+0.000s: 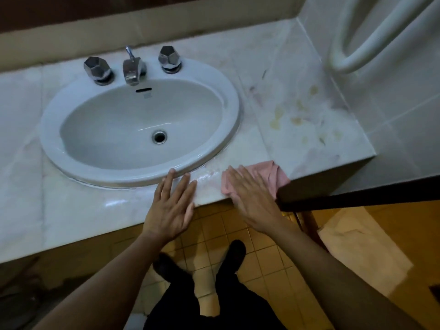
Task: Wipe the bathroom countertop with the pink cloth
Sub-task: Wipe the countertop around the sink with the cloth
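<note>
The pale marble countertop [297,120] holds an oval white sink [228,129]. A pink cloth [273,173] lies crumpled at the counter's front edge, right of the sink. My right hand [252,198] lies flat on the cloth's left part, fingers spread, pressing it against the counter. My left hand [172,206] rests palm down on the front edge with nothing in it, its fingertips touching the sink's rim. A wet streak shines on the marble between the two hands. Yellowish stains mark the counter's right section.
A chrome tap [132,67] with two faceted knobs [97,69] [169,58] stands behind the basin. White pipes [357,51] curve along the tiled right wall. A dark bar [357,194] runs below the counter's right end. My feet stand on yellow floor tiles [209,234].
</note>
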### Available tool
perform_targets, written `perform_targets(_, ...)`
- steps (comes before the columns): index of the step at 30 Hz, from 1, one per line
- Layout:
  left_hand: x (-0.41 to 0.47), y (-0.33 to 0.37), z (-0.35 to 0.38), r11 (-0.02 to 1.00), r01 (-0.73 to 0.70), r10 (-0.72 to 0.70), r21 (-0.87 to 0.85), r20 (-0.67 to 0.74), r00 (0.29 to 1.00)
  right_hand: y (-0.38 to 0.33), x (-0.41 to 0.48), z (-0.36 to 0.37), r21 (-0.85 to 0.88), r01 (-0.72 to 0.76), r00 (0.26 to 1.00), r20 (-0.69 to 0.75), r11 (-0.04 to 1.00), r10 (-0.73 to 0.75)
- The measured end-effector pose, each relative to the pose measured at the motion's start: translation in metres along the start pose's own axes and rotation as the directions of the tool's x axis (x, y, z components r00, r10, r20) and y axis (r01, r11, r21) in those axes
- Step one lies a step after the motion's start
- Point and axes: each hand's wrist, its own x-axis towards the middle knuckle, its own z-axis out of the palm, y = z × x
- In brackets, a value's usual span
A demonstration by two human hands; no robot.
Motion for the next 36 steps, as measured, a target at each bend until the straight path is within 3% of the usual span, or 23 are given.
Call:
perform_targets(5, 0.001, 0.001, 0.003, 1.0, 0.004, -0.004, -0.008, -0.037, 0.999, 0.081, 0.033, -0.048, 0.016, -0.297, 0.945, -0.143, 0.955, 0.296)
perform_targets(8, 0.001, 0.001, 0.003, 1.0, 0.004, -0.004, -0.002, -0.068, 0.998, 0.07, 0.076, -0.05, 0.036, -0.396, 0.894, -0.216, 0.918, 0.394)
perform_targets(10, 0.001, 0.001, 0.003, 1.0, 0.006, -0.006, -0.009, -0.072, 0.997, 0.038, 0.082, -0.032, -0.012, -0.354, 0.917, -0.2, 0.935, 0.345)
perform_targets(13, 0.0, 0.001, 0.003, 1.0, 0.007, -0.008, -0.018, -0.066, 0.998, -0.006, 0.047, -0.004, -0.105, -0.117, 0.992, -0.052, 0.988, 0.112)
perform_targets(16, 0.001, 0.001, 0.001, 1.0, 0.011, -0.011, -0.03, -0.018, 1.0, 0.015, 0.014, -0.01, -0.111, 0.027, 0.999, 0.038, 0.993, -0.023)
perform_targets(18, -0.002, 0.002, -0.003, 0.998, 0.014, -0.012, -0.064, 0.025, 1.0, 0.051, 0.012, -0.029, -0.099, -0.091, 0.996, -0.02, 0.991, 0.089)
perform_targets(20, -0.002, 0.005, -0.011, 0.994, 0.038, -0.033, -0.104, 0.048, 0.998, 0.084, 0.026, -0.051, -0.077, -0.297, 0.953, -0.093, 0.952, 0.29)
perform_targets(23, 0.01, 0.016, -0.029, 0.983, 0.075, -0.068, -0.167, 0.043, 0.997, 0.078, 0.049, -0.057, -0.036, -0.471, 0.877, -0.123, 0.881, 0.464)
perform_targets(25, 0.035, 0.028, -0.04, 0.975, 0.018, -0.016, -0.22, 0.011, 1.0, 0.049, 0.049, -0.043, 0.022, -0.482, 0.869, -0.117, 0.876, 0.481)
perform_targets(30, 0.113, 0.046, -0.051, 0.952, -0.024, 0.024, -0.304, -0.003, 1.0, 0.041, -0.002, -0.022, -0.062, -0.281, 0.959, -0.045, 0.958, 0.279)
perform_targets(36, 0.116, 0.079, -0.018, 0.947, -0.085, 0.119, -0.309, 0.091, 0.989, 0.141, 0.013, -0.075, 0.008, -0.57, 0.809, -0.168, 0.822, 0.563)
